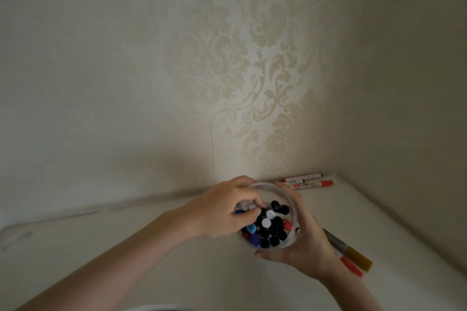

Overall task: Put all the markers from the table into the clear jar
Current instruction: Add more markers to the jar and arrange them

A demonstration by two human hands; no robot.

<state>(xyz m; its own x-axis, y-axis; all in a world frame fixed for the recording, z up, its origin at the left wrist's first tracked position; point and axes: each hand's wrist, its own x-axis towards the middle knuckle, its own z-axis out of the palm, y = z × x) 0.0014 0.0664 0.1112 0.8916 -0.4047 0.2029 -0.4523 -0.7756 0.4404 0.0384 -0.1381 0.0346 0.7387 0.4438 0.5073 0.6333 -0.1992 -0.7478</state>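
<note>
Head view. My right hand [303, 242] cups the clear jar [288, 192] from the right and underneath, at lower centre of the frame, fingers wrapped round its wall. My left hand [227, 209] reaches over the jar's left rim, fingers curled narrow onto a small bunch of markers [243, 208] with white and blue ends, pressing them in among the caps [271, 227] already standing there, mostly black, with white, blue and red. I judge the step in hand to be seating this bunch in a nearly full jar.

Four markers lie out on the pale surface [151, 247]: two red-capped ones [309, 180] against the patterned wall, just right of centre, and a gold-capped marker [353, 252] beside a red pen [351, 266], partly hidden under my right hand at lower right. The next move calls for letting go the seated bunch, then reaching for one of those pairs; space in the jar looks tight, so I expect some wedging.
</note>
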